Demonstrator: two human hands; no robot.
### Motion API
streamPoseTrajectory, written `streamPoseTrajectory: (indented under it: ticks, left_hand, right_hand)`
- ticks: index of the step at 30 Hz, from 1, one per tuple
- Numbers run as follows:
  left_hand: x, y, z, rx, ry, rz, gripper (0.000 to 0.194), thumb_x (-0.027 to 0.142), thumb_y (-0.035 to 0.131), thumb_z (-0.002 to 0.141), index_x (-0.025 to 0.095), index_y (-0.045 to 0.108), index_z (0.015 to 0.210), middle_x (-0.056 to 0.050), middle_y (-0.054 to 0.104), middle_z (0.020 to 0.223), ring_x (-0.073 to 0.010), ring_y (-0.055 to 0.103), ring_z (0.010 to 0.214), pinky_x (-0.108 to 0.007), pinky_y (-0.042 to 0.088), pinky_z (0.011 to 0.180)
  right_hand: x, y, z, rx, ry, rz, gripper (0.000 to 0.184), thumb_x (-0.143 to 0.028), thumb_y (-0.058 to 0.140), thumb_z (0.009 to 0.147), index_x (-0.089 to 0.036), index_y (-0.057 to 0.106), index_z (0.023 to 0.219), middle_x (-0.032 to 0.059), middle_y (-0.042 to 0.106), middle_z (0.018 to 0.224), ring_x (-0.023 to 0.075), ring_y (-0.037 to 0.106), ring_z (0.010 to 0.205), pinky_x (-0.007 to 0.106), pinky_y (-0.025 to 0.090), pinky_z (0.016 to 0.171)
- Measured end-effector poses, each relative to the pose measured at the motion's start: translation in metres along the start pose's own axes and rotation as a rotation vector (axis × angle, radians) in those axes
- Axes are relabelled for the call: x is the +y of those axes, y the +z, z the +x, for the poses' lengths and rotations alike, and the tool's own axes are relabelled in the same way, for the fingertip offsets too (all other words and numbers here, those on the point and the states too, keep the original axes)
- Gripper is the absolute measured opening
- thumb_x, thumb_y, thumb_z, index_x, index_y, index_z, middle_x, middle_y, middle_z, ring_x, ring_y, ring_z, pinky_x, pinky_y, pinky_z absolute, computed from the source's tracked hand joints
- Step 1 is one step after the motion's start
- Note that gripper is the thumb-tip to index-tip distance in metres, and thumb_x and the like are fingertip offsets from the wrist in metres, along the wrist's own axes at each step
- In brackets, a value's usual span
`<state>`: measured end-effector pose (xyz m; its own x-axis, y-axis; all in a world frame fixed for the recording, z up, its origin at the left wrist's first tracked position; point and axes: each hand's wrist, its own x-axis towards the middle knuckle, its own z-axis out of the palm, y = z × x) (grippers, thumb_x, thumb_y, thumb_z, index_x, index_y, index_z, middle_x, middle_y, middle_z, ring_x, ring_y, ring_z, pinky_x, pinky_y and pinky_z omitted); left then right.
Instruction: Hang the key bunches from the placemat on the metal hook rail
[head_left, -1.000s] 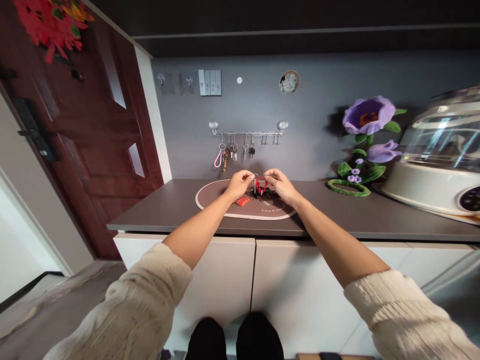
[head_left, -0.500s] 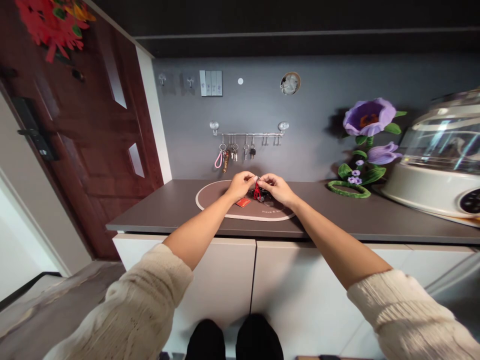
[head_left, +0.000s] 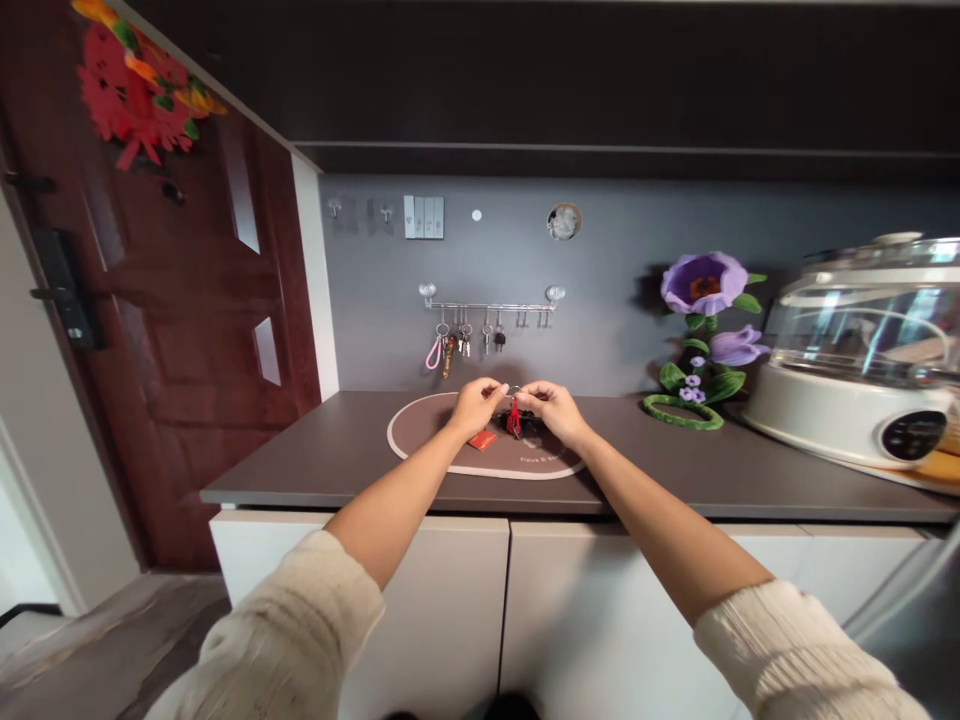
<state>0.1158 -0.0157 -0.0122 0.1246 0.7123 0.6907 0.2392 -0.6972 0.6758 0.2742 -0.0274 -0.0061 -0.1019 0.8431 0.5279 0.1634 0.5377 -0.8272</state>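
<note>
In the head view, the left hand (head_left: pixel 478 407) and right hand (head_left: pixel 553 408) pinch a metal ring (head_left: pixel 514 391) between their fingertips, with a red cord (head_left: pixel 514 418) hanging below it. They hold it over the oval mat (head_left: pixel 420 428), which spans from near the back edge of the worktop (head_left: pixel 300 455) toward its front edge. An orange-red packet (head_left: pixel 481 440) lies on the mat; keys (head_left: pixel 465 340) hang from the wall rack (head_left: pixel 491 306) behind.
</note>
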Motion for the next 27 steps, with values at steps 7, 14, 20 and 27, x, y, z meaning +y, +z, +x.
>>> streamPoseTrajectory:
  ticks: [7, 14, 20, 27]
  left_hand:
    - [-0.005, 0.0, -0.002, 0.048, 0.032, 0.26, 0.033, 0.04, 0.042, 0.079, 0.015, 0.057, 0.063, 0.0, 0.056, 0.061, -0.0104, 0.047, 0.059, -0.023, 0.033, 0.058]
    - [-0.011, 0.003, -0.001, 0.061, 0.081, 0.365, 0.03, 0.035, 0.041, 0.08, 0.016, 0.055, 0.061, 0.0, 0.056, 0.063, -0.0105, 0.047, 0.061, -0.023, 0.032, 0.061]
    - [-0.009, 0.0, -0.001, 0.084, 0.103, 0.412, 0.031, 0.032, 0.04, 0.081, 0.017, 0.053, 0.058, 0.0, 0.054, 0.06, -0.0105, 0.044, 0.059, -0.023, 0.03, 0.059]
    - [-0.014, -0.002, 0.002, 0.09, 0.123, 0.435, 0.03, 0.031, 0.04, 0.081, 0.017, 0.054, 0.058, -0.001, 0.054, 0.06, -0.011, 0.045, 0.06, -0.023, 0.03, 0.06]
  right_hand:
    - [-0.007, -0.002, 0.003, 0.12, 0.001, 0.058, 0.028, -0.041, 0.068, 0.06, -0.016, 0.062, 0.068, -0.0004, 0.061, 0.068, 0.0103, 0.052, 0.065, 0.026, 0.04, 0.072]
    - [-0.022, -0.006, 0.018, 0.143, 0.092, 0.253, 0.03, -0.04, 0.072, 0.055, -0.015, 0.059, 0.066, -0.0011, 0.057, 0.065, 0.0085, 0.052, 0.061, 0.024, 0.044, 0.068]
    - [-0.035, -0.01, 0.034, 0.141, 0.12, 0.288, 0.024, -0.035, 0.069, 0.061, -0.016, 0.055, 0.067, -0.0014, 0.055, 0.06, 0.0102, 0.056, 0.062, 0.024, 0.047, 0.064]
    - [-0.044, -0.011, 0.06, 0.141, 0.123, 0.297, 0.009, -0.022, 0.058, 0.073, -0.016, 0.052, 0.07, -0.0016, 0.052, 0.057, 0.0126, 0.06, 0.061, 0.027, 0.05, 0.061]
